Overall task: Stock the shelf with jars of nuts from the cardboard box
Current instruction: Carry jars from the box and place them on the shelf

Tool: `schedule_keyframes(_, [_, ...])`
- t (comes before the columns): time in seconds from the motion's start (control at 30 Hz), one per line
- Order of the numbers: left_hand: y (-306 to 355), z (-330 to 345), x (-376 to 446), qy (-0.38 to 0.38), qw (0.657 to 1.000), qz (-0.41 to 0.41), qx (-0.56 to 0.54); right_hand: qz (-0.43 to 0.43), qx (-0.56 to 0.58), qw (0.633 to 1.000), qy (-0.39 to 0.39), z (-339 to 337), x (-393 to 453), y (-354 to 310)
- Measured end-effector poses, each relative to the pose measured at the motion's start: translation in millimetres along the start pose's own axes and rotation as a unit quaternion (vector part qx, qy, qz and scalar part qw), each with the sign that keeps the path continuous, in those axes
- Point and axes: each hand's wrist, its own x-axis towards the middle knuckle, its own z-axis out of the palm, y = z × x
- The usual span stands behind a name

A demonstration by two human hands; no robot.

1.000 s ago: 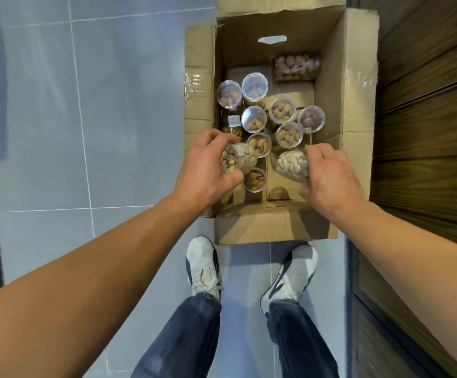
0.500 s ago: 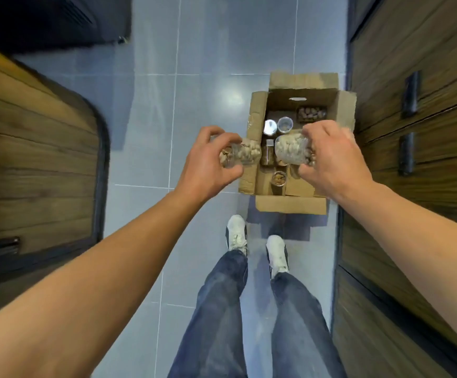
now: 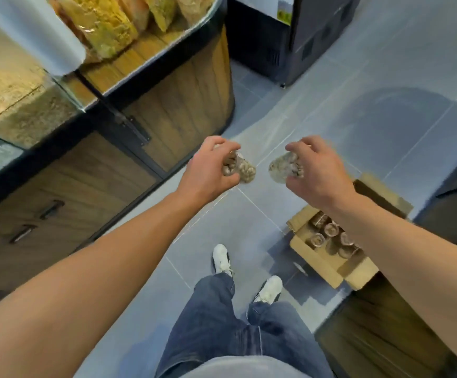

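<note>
Tiled aisle, box (image 3: 339, 257) at lower right. Left hand (image 3: 208, 170) and right hand (image 3: 314, 170) each grip a jar. Keep both level while turning to the counter (image 3: 153, 118) at upper left.

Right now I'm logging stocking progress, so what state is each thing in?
Left hand: grips a jar.
Left jar: held in the air, lying sideways.
Right hand: grips a jar.
Right jar: held in the air, lying sideways.
Box: open on the floor, jars inside.
Cabinet doors: shut.
</note>
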Motion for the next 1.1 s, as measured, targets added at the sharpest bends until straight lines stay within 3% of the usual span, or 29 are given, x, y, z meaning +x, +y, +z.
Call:
schedule_keyframes(0.1, [-28,-38,-42,0.063,0.996,-0.06,-0.008,-0.079,-0.02,0.996,-0.043,5,5,-59])
schedule_keyframes(0.3, [-96,-104,-124,0.145,0.978,-0.148,0.001,-0.193,-0.051,0.978,-0.059,31,13,-179])
schedule_keyframes(0.57, [-213,-212,-246,0.206,0.949,-0.236,0.028,-0.298,-0.061,0.949,-0.083,95,0,-358])
schedule_keyframes(0.87, [-302,-310,-334,0.251,0.925,-0.28,0.046,-0.367,-0.02,0.924,-0.104,146,-5,-509])
schedule_keyframes(1.1, [-349,-368,-338,0.28,0.914,-0.288,0.065,-0.425,-0.043,0.897,-0.109,160,38,-591])
